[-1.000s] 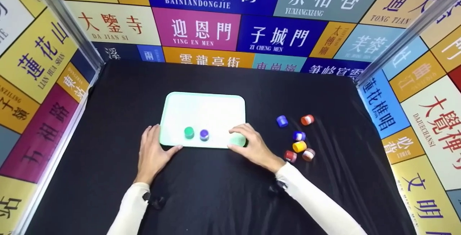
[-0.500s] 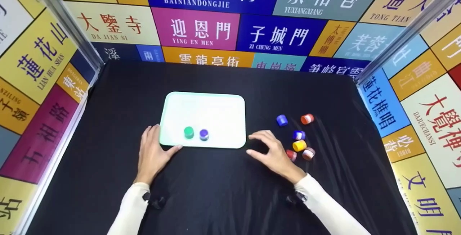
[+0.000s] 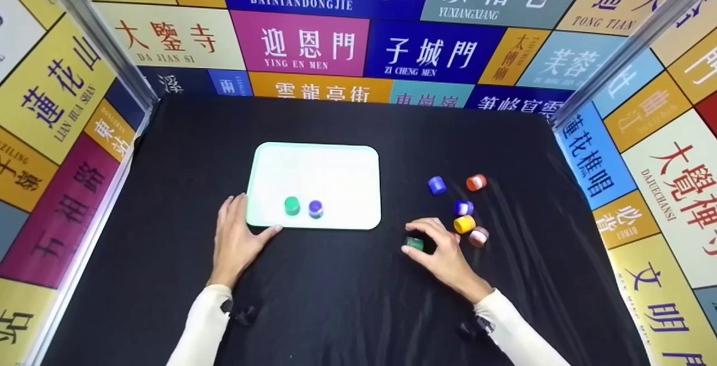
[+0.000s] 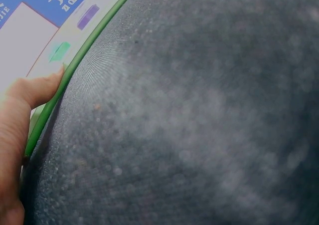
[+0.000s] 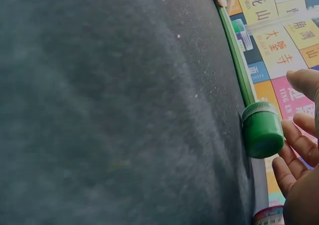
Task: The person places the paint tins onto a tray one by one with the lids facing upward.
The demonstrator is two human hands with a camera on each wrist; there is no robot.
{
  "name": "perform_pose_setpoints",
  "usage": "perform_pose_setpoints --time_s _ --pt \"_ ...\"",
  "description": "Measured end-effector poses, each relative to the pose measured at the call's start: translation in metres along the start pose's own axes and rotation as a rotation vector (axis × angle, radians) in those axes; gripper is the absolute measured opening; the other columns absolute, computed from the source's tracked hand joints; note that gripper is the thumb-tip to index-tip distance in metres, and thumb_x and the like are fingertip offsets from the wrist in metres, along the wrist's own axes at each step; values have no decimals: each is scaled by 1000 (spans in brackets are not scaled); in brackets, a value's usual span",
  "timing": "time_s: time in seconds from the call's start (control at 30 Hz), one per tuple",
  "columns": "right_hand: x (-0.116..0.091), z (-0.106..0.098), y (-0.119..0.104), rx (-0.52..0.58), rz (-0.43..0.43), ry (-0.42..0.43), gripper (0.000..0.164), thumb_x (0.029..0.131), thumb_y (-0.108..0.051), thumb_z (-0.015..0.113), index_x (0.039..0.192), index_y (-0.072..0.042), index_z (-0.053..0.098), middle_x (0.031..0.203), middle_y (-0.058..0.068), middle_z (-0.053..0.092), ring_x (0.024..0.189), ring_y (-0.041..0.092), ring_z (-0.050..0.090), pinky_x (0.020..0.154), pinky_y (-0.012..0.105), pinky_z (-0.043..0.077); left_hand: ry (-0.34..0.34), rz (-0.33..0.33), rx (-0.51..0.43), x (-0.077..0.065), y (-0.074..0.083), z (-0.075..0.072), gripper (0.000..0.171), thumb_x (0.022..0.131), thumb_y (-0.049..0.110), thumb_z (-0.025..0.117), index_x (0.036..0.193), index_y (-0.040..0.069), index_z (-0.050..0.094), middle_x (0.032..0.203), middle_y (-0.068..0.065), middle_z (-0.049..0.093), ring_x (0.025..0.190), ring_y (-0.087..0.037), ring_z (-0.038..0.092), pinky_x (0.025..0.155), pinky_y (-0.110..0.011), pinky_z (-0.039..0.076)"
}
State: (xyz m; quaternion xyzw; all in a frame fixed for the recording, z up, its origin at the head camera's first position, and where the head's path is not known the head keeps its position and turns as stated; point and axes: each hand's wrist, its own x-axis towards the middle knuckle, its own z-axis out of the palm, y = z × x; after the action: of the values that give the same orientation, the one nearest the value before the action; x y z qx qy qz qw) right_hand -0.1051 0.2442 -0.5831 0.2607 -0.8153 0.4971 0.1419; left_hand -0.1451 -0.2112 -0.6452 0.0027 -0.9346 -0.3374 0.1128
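Observation:
My left hand (image 3: 234, 240) rests at the near left corner of a white tray (image 3: 336, 172) with a pale green rim. Its thumb touches the front rim, seen as a green edge (image 4: 82, 55) in the left wrist view. On the tray stand a green paint jar (image 3: 292, 205) and a purple paint jar (image 3: 316, 209). My right hand (image 3: 445, 254) is right of the tray, its fingers spread around a dark green paint jar (image 3: 414, 243). In the right wrist view the thumb is clear of that jar (image 5: 262, 130), and the fingertips are beside it; contact is uncertain.
Right of the tray lie several paint jars: blue (image 3: 437, 185), orange-red (image 3: 476, 182), dark blue (image 3: 463, 208), yellow (image 3: 464, 223) and brown (image 3: 479, 236). A red-lidded jar (image 5: 269, 216) is mostly hidden by the right hand. Black cloth (image 3: 336, 299) covers the table; sign-patterned walls surround it.
My right hand has left the tray's near right corner and moved right to the dark green jar, now visible between its fingers. The left hand stays at the tray's corner.

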Motion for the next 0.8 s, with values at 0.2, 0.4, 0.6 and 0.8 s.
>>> perform_pose_setpoints --time_s 0.2,0.4,0.6,0.8 --pt "-12 -3 15 -43 -22 5 49 74 11 95 119 3 77 114 21 75 109 41 65 106 19 42 -8 -4 5 0 1 0 111 83 55 94 166 0 43 169 -22 44 164 -42 26 128 -65 30" --pt "-21 -7 39 -101 -78 -57 53 76 3 98 125 3 76 120 16 75 113 37 64 109 16 42 4 12 7 0 0 0 111 83 54 94 164 -2 44 168 -23 46 163 -41 27 129 -62 28" --pt "-24 -10 47 -118 -84 -90 51 81 -3 97 127 -1 77 124 13 74 117 34 63 112 16 43 7 7 9 0 1 -1 110 84 54 94 164 -2 44 168 -23 46 163 -41 28 129 -62 29" --pt "-26 -10 50 -135 -33 -99 48 82 -7 97 126 -3 78 126 11 74 119 34 64 114 15 42 2 1 2 -1 2 -2 110 83 53 94 165 -1 44 168 -23 45 163 -41 28 126 -66 31"
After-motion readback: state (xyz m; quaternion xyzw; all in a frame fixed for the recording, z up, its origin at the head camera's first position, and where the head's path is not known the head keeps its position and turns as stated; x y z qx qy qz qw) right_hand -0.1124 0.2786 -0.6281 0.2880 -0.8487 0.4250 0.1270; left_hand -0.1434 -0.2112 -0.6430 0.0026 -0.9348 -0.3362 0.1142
